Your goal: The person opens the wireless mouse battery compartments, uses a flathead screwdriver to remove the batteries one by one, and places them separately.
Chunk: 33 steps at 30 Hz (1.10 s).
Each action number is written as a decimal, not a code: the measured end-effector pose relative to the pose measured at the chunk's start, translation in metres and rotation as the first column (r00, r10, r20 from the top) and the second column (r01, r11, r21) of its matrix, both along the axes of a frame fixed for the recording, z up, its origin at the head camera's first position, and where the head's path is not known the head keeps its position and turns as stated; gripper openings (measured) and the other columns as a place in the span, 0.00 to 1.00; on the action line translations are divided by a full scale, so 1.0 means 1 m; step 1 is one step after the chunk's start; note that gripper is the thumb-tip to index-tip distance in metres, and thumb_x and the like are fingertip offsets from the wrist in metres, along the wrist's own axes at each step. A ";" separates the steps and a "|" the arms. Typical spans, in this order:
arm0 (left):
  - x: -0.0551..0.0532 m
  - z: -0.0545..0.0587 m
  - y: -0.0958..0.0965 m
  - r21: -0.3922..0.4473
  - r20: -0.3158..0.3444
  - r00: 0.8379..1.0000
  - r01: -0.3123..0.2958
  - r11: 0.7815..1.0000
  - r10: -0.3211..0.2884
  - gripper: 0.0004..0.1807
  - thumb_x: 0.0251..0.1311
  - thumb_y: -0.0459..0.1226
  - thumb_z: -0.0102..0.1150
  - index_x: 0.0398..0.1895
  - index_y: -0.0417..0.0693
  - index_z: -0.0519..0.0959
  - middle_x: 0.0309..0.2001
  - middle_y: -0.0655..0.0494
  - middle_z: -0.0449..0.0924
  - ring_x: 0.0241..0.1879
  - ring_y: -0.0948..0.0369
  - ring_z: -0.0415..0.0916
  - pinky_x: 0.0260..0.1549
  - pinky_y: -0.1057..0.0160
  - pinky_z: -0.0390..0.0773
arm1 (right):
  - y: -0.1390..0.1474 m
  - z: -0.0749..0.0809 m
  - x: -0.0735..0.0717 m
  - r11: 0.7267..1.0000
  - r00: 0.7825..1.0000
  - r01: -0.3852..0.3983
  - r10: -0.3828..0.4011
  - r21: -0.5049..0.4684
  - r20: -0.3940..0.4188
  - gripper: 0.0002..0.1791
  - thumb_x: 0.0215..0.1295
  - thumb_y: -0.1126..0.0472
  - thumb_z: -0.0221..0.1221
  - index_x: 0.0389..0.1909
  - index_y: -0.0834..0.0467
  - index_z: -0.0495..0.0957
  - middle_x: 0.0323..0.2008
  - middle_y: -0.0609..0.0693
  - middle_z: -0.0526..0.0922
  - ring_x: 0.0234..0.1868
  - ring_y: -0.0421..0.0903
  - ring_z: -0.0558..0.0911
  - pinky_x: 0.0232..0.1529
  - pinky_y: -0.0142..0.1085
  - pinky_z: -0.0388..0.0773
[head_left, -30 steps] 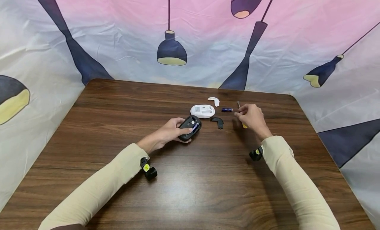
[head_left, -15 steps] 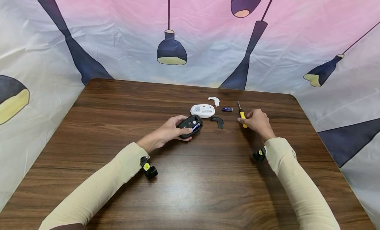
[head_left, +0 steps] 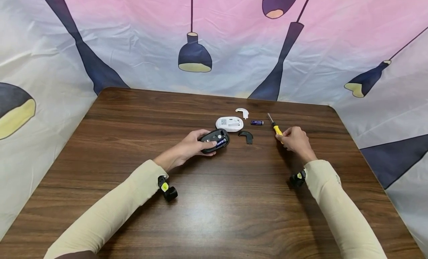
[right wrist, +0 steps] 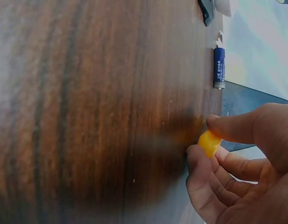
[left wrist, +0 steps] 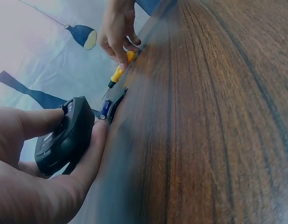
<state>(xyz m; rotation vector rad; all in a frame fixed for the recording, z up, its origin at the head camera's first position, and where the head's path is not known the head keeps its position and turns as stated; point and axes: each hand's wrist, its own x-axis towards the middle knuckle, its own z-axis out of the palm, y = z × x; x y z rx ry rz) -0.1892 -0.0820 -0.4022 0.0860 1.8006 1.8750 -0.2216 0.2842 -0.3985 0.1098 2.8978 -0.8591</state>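
My left hand (head_left: 187, 146) grips a black computer mouse (head_left: 219, 135), underside up, with the thumb across its underside. A blue battery (head_left: 221, 142) lies in the mouse's open compartment, partly covered by the thumb. Over at the right, my right hand (head_left: 297, 141) pinches the yellow handle of a screwdriver (head_left: 277, 129) between thumb and fingers. Its metal tip points away toward the far edge. In the right wrist view only the end of the yellow handle (right wrist: 209, 143) shows between the fingers. The left wrist view shows the mouse (left wrist: 69, 135) from its side.
Beyond the black mouse lies a white mouse (head_left: 227, 123), bottom up, its battery slot open. A loose blue battery (head_left: 257, 122), a curved black cover (head_left: 247, 136) and a curved white cover (head_left: 243, 112) lie to its right on the wooden table (head_left: 160, 114).
My right hand has drawn back toward me and to the right, taking hold of the screwdriver's handle, whose end has swung right. The mouse in my left hand has turned slightly.
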 end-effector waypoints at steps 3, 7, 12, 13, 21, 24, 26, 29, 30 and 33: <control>-0.001 0.001 -0.001 0.010 -0.004 1.000 -0.014 1.000 0.014 0.29 0.69 0.27 0.59 0.70 0.31 0.63 0.61 0.31 0.69 0.42 0.50 0.83 0.48 0.57 0.88 | 0.001 0.003 0.004 1.000 0.999 0.010 -0.009 0.023 -0.039 0.19 0.72 0.53 0.61 0.40 0.68 0.79 0.30 0.58 0.84 0.26 0.47 0.81 0.23 0.34 0.79; -0.003 0.003 -0.001 0.016 -0.006 0.999 -0.043 0.999 0.043 0.30 0.68 0.27 0.59 0.70 0.30 0.62 0.61 0.32 0.68 0.41 0.51 0.83 0.49 0.58 0.87 | 0.000 0.010 0.011 0.999 0.994 0.024 -0.020 0.034 -0.106 0.20 0.73 0.50 0.60 0.42 0.67 0.81 0.37 0.61 0.83 0.30 0.52 0.78 0.25 0.37 0.73; -0.005 0.005 -0.001 0.046 -0.001 0.997 -0.071 0.996 0.071 0.29 0.69 0.26 0.59 0.69 0.28 0.61 0.62 0.33 0.67 0.44 0.50 0.81 0.50 0.58 0.87 | -0.004 0.020 0.019 1.000 0.980 0.009 -0.009 -0.003 -0.201 0.19 0.75 0.50 0.59 0.44 0.65 0.81 0.39 0.63 0.85 0.32 0.54 0.79 0.25 0.39 0.73; -0.006 0.005 -0.001 0.057 0.005 0.997 -0.075 0.996 0.075 0.28 0.69 0.26 0.58 0.68 0.28 0.61 0.62 0.32 0.66 0.45 0.50 0.80 0.51 0.58 0.87 | -0.006 0.022 0.020 1.000 0.976 0.003 -0.005 -0.008 -0.218 0.19 0.75 0.51 0.59 0.45 0.65 0.82 0.40 0.63 0.85 0.33 0.55 0.80 0.26 0.39 0.74; -0.009 0.003 -0.002 0.107 0.034 0.994 -0.102 0.989 0.099 0.28 0.70 0.24 0.55 0.69 0.28 0.59 0.64 0.32 0.64 0.53 0.47 0.76 0.53 0.56 0.86 | -0.021 0.038 0.026 0.996 0.954 -0.078 0.065 -0.032 -0.293 0.16 0.75 0.55 0.60 0.47 0.65 0.83 0.38 0.62 0.85 0.31 0.53 0.76 0.27 0.39 0.72; -0.010 0.003 -0.002 0.113 0.040 0.993 -0.111 0.987 0.107 0.28 0.70 0.24 0.54 0.70 0.28 0.59 0.65 0.32 0.63 0.54 0.46 0.75 0.53 0.56 0.86 | -0.027 0.043 0.027 0.991 0.942 -0.125 0.105 -0.041 -0.319 0.13 0.74 0.57 0.61 0.46 0.64 0.84 0.36 0.61 0.86 0.28 0.51 0.74 0.24 0.36 0.70; -0.011 0.003 -0.002 0.114 0.043 0.993 -0.116 0.987 0.112 0.28 0.70 0.25 0.55 0.69 0.27 0.59 0.65 0.31 0.63 0.55 0.46 0.75 0.53 0.56 0.86 | -0.031 0.046 0.028 0.987 0.934 -0.156 0.133 -0.044 -0.331 0.12 0.73 0.58 0.62 0.46 0.64 0.84 0.34 0.60 0.86 0.26 0.49 0.73 0.22 0.34 0.69; -0.011 0.004 -0.002 0.107 0.045 0.992 -0.121 0.987 0.117 0.29 0.70 0.26 0.56 0.70 0.27 0.59 0.66 0.31 0.63 0.54 0.46 0.75 0.53 0.55 0.85 | -0.036 0.051 0.031 0.981 0.928 -0.187 0.158 -0.055 -0.337 0.10 0.72 0.60 0.63 0.45 0.63 0.85 0.33 0.59 0.86 0.24 0.48 0.72 0.19 0.32 0.66; -0.011 0.004 -0.002 0.103 0.047 0.992 -0.125 0.987 0.120 0.29 0.69 0.27 0.57 0.69 0.28 0.59 0.65 0.31 0.63 0.53 0.46 0.76 0.53 0.55 0.85 | -0.039 0.053 0.032 0.979 0.927 -0.195 0.164 -0.059 -0.337 0.10 0.72 0.60 0.63 0.45 0.63 0.85 0.32 0.59 0.86 0.23 0.48 0.71 0.19 0.32 0.66; -0.012 0.004 -0.002 0.093 0.047 0.991 -0.133 0.987 0.129 0.29 0.69 0.28 0.58 0.69 0.29 0.60 0.65 0.32 0.65 0.50 0.48 0.78 0.54 0.53 0.85 | -0.045 0.058 0.035 0.973 0.922 -0.221 0.188 -0.061 -0.339 0.10 0.72 0.60 0.63 0.45 0.63 0.85 0.31 0.57 0.85 0.22 0.48 0.70 0.18 0.32 0.64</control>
